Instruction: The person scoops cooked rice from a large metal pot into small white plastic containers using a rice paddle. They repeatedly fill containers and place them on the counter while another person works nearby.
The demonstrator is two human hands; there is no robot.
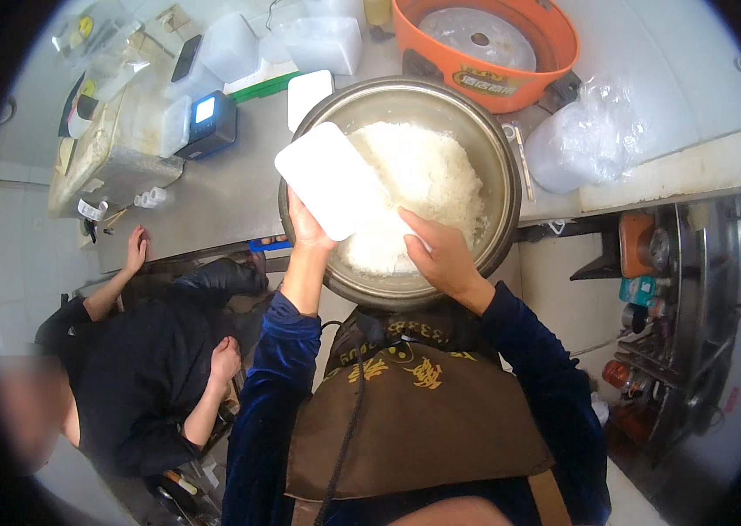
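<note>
My left hand (308, 227) holds a white rectangular container (327, 174), tilted over a big round metal pot (507, 191). Cooked white rice (436, 158) is heaped inside the pot. Low over the rice, my right hand (444, 260) grips a pale utensil (417, 231), only a small part of which shows between the fingers; its far end cannot be made out. The pot's near edge is close to my brown apron (416, 421). Behind the pot's left rim is another white container (310, 98).
An orange cooker body (488, 89) with a metal plate stands behind the pot. Plastic-wrapped white goods (580, 141) sit at the right. Left on the steel counter (245, 158) are a small black device with a lit screen (209, 125) and plastic tubs (324, 46). A person (140, 368) sits at left.
</note>
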